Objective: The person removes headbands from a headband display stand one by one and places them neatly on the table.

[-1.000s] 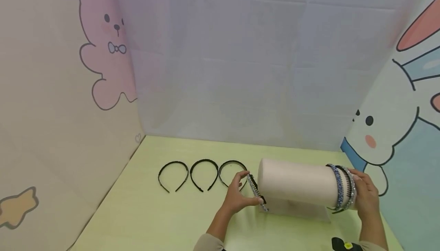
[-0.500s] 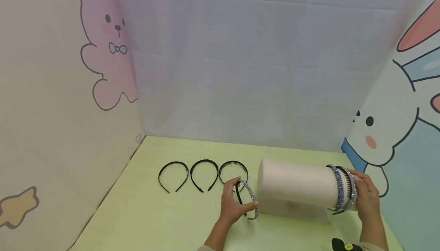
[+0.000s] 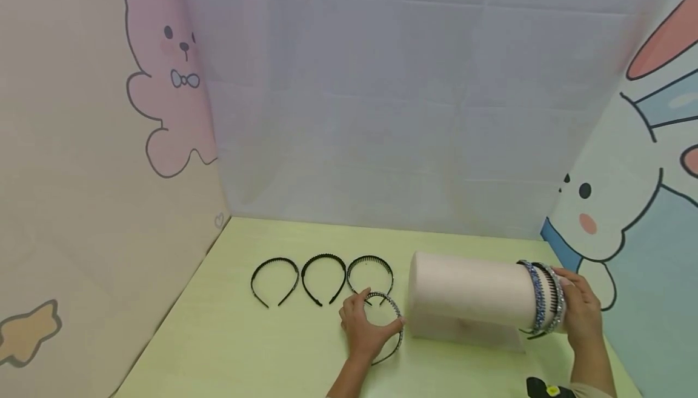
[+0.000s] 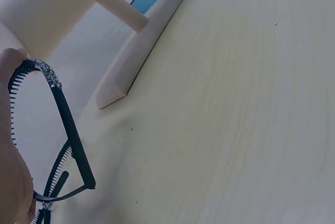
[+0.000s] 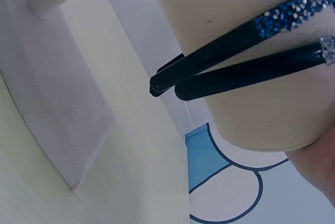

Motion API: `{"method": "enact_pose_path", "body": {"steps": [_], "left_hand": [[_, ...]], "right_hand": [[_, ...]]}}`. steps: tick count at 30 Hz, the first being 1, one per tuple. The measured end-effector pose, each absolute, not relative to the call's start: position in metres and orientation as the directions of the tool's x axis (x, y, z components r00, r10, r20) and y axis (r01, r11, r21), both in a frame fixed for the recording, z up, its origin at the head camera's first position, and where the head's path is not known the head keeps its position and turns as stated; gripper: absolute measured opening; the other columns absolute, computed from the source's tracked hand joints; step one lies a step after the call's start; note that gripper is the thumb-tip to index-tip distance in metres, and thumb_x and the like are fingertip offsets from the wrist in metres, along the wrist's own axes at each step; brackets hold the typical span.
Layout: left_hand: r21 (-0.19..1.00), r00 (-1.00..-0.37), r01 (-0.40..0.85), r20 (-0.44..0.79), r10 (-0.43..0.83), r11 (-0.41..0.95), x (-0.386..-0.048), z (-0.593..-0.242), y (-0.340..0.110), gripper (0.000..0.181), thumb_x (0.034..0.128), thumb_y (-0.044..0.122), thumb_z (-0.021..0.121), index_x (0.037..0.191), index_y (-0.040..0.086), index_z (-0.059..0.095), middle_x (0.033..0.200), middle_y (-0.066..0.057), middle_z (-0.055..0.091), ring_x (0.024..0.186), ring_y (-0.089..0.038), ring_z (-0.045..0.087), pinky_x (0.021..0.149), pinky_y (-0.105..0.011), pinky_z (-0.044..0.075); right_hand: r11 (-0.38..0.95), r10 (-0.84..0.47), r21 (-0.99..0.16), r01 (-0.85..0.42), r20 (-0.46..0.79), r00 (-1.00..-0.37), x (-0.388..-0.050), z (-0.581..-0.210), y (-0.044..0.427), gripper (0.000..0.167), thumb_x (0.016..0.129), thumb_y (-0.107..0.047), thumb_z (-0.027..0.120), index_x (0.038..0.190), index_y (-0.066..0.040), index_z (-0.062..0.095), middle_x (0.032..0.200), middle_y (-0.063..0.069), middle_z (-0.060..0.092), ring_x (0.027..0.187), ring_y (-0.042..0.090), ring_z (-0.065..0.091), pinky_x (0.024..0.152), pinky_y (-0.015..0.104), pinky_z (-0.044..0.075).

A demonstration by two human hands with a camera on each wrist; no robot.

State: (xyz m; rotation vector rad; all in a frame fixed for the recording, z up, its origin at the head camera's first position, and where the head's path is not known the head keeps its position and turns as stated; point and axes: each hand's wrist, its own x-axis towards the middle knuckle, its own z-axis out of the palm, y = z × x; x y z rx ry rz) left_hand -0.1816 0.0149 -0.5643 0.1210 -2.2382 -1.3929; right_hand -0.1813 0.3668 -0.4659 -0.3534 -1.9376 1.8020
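1. Partway, it seems: two glittery headbands point(image 3: 538, 298) sit around the pale roll point(image 3: 470, 289) beside your right hand point(image 3: 584, 308); three dark headbands point(image 3: 324, 256) lie beyond your left hand point(image 3: 363, 332); the silver headband point(image 3: 393, 305) seems unplaced.
2. Your left hand pinches that headband between spread thumb and fingers — just right of the palm.
3. Your right hand touches the roll's end — its grip is hidden.

On your table point(image 3: 218, 349), near the back edge: three headbands point(image 3: 324, 256) in a row. Stand point(image 3: 469, 289) right of them, by the right edge; two more bands point(image 3: 540, 298) over its right end. Your held band point(image 3: 394, 304): before the row's right end, left of the stand.
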Motion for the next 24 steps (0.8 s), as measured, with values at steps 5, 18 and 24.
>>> {"method": "enact_pose_path", "body": {"steps": [5,18,24], "left_hand": [[0.818,-0.862,-0.01,0.285,-0.419,0.575,-0.179,-0.569,0.021,0.089,0.0415,0.056,0.086,0.117,0.017,0.06,0.109,-0.003,0.046,0.1,-0.023,0.038,0.076,-0.042,0.03],[0.748,-0.898,-0.26,0.045,-0.438,0.61,-0.182,-0.572,0.028,0.082,0.0462,0.05,0.087,0.112,0.013,0.055,0.102,-0.01,0.039,0.096,-0.032,0.031,0.074,-0.048,0.026],[0.715,-0.9,-0.261,0.062,-0.431,0.648,-0.189,-0.574,0.028,0.084,0.047,0.051,0.086,0.113,0.008,0.056,0.103,-0.013,0.039,0.096,-0.034,0.03,0.073,-0.05,0.025]], "right_hand": [[0.106,0.487,-0.987,-0.119,0.156,-0.859,-0.181,-0.469,0.369,0.023,0.097,-0.019,0.048,0.11,-0.016,0.067,0.097,-0.021,0.059,0.091,-0.001,0.05,0.07,0.013,0.036],[0.078,0.483,-0.986,-0.145,0.165,-0.86,-0.178,-0.471,0.369,0.023,0.096,-0.019,0.049,0.11,-0.015,0.067,0.098,-0.02,0.06,0.09,0.0,0.05,0.069,0.013,0.038],[0.094,0.442,-0.971,-0.22,0.239,-0.865,-0.18,-0.479,0.374,0.025,0.095,-0.025,0.051,0.112,-0.015,0.066,0.102,-0.016,0.06,0.092,0.002,0.051,0.069,0.015,0.038]]}}
